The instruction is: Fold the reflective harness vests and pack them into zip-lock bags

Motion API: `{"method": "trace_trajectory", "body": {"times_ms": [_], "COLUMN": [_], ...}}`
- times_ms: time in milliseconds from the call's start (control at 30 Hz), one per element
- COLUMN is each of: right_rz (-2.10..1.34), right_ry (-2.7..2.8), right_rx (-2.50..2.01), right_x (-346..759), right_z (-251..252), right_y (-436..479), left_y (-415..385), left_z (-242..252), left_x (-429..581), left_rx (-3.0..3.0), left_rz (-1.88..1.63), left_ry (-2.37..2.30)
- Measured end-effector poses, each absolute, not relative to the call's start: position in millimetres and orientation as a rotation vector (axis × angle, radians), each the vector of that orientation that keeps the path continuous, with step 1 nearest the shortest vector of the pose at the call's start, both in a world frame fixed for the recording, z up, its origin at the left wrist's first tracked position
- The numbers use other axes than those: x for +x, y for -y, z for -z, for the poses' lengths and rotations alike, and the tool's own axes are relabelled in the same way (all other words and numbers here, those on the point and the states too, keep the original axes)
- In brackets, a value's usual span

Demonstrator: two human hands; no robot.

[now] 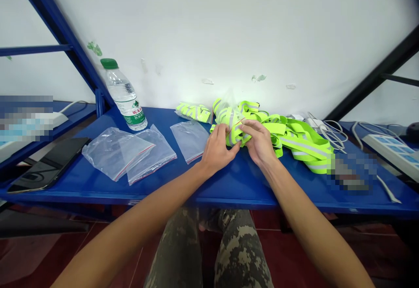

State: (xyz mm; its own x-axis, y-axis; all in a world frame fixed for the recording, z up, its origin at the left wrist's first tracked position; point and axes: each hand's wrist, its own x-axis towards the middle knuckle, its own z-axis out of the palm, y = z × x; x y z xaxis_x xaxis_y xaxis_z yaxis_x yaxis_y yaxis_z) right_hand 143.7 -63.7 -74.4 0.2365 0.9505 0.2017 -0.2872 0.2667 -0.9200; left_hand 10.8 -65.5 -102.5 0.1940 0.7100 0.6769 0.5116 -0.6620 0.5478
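My left hand (218, 149) is closed on the near left side of a folded neon-yellow reflective strap (233, 136) with grey stripes. A clear zip bag (231, 100) with a red zip line covers the far part of that strap, its closed end pointing to the wall. On the other side, my right hand (260, 142) pinches the bag's mouth near the red line. Just right of my hands lies a loose heap of the same yellow straps (304, 144). Behind and left rests a filled bag of folded yellow strap (194, 111). My fingers hide part of the bag's opening.
Flat zip bags (190, 139) lie left of my hands, with two more overlapping bags (118, 150) farther left. A water bottle (126, 96) stands near the wall. A black phone (49, 163) is at the left; white cables (327, 131) and a power strip (393, 148) are at the right.
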Motion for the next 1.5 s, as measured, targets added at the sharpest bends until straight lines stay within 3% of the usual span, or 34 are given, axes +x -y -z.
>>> {"method": "trace_trajectory", "body": {"times_ms": [267, 767, 1500], "right_rz": [-1.244, -0.816, -0.901], "right_ry": [0.944, 1.080, 1.218], "right_rx": [-0.862, -0.966, -0.914], "right_x": [145.5, 142.0, 139.6], "right_z": [69.4, 83.9, 87.5], "right_y": [69.7, 62.2, 63.3], "left_y": [52.7, 48.9, 51.6], "left_z": [95.0, 98.4, 94.9], "left_x": [2.6, -5.5, 2.0], "left_rx": [1.995, 2.058, 1.889], "left_rz": [-1.612, -1.352, -1.703], "left_ry": [-1.307, -1.080, -1.317]}}
